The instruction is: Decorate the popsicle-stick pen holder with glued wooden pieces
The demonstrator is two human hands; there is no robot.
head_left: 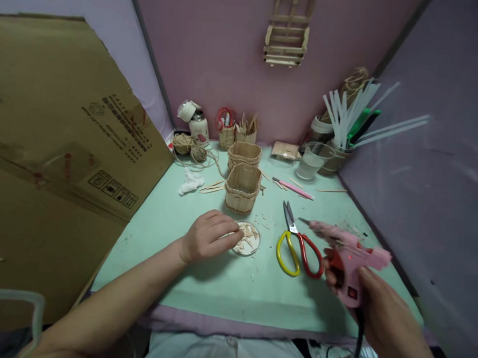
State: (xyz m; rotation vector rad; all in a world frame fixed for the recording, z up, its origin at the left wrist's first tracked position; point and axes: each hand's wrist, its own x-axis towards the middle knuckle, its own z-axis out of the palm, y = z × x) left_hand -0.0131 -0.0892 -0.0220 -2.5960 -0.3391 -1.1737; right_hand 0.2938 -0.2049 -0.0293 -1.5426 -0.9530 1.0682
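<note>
- Carton [66, 134]: stands along left edge of bench [154, 212], leaning.
- Twine [182, 144]: balls at far left corner, jar [200, 130] just behind.
- Tissue [190, 181]: crumpled, toward the left edge.
- Left hand [208, 237]: palm down, mid-bench, fingers at the dish and over its chips. Can't tell if fingertips are together on a chip or apart; the hand hides it.
- Baskets: near one [240, 199] upright mid-bench beyond the dish, rim open; far one [232, 158] right behind it, toward far edge. Neither hand touches them.
- Dish [241, 250]: between near basket and near edge, chips [249, 235] of thin wood inside, crumbs around it.
- Step, my read: picking out a chip with the gun held ready. Next move calls for a fine pinch on one chip, lifted clear of the others.
- Scissors [293, 229]: right of the dish, blades slightly parted, pointing to far edge; not held.
- Pen [294, 189]: pink, beyond scissors.
- Cup [307, 167]: toward far right corner, glue sticks [344, 120] upright beside it.
- Gun [354, 252]: raised over right part of bench, red light on, nozzle pointing left, clear of chips and baskets. Gluing would call for bringing chip and nozzle together, bare fingers off the tip.
- Right hand [380, 301]: fingers clamped round gun handle, some at trigger; can't tell if squeezed.
</note>
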